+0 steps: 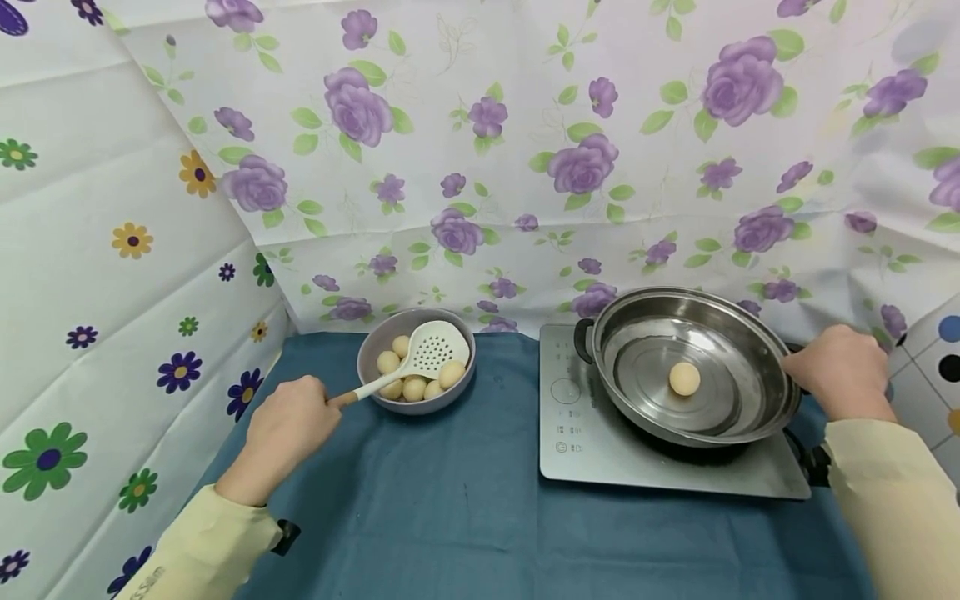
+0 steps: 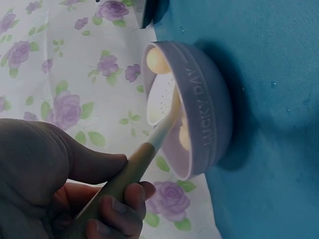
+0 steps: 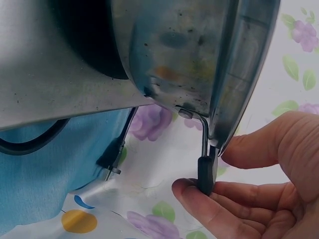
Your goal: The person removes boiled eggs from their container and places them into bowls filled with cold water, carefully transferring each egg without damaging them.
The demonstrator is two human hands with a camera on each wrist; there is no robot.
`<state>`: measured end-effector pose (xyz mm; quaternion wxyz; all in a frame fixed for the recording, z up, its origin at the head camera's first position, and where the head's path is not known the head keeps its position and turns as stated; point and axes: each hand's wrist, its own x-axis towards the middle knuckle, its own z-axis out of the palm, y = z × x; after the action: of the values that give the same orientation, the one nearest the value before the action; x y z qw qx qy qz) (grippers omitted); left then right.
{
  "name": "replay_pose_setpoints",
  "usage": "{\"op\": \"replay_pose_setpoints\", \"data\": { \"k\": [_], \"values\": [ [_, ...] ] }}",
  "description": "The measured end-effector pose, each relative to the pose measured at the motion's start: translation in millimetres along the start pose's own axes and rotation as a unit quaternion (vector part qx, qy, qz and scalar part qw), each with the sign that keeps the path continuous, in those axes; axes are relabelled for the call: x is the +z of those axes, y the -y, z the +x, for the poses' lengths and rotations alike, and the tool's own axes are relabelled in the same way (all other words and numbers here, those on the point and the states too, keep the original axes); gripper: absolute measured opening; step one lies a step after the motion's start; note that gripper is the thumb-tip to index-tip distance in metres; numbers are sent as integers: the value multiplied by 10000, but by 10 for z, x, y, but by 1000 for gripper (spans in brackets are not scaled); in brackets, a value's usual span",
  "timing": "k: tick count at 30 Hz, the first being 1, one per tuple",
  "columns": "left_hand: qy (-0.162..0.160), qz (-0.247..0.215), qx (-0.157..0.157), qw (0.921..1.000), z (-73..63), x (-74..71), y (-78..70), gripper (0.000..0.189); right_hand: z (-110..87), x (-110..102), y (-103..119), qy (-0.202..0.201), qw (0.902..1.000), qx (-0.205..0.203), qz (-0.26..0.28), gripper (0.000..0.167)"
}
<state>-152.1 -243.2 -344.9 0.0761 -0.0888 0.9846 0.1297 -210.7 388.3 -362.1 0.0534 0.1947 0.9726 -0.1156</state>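
My left hand (image 1: 292, 425) grips the wooden handle of a white slotted spoon (image 1: 437, 348). Its perforated head lies in a greyish-purple bowl (image 1: 367, 354), among several pale yellow balls (image 1: 414, 387). In the left wrist view, the thumb and curled fingers wrap the spoon handle (image 2: 130, 172), and raised letters mark the bowl (image 2: 212, 114). On the right, a wide steel pot (image 1: 622, 400) holds one pale yellow ball (image 1: 684, 378). My right hand (image 1: 843, 375) holds the pot's right side handle (image 3: 205, 174), thumb at the rim and fingers beneath it.
Under the pot is a silver induction cooker (image 1: 566, 450) with a touch panel on its left. A blue cloth (image 1: 450, 508) covers the table. Flowered sheeting (image 1: 480, 167) rises behind and at the left. A black power plug (image 3: 112, 157) lies beside the cooker.
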Motion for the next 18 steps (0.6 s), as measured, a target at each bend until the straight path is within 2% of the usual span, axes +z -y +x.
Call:
{"op": "replay_pose_setpoints", "data": {
  "k": [10, 18],
  "values": [
    [113, 176, 4, 9998, -95, -83, -85, 20, 44, 4, -17, 7, 9999, 11, -133, 73],
    [278, -23, 67, 9996, -124, -94, -23, 21, 34, 12, 3, 64, 9998, 27, -170, 70]
  ]
}}
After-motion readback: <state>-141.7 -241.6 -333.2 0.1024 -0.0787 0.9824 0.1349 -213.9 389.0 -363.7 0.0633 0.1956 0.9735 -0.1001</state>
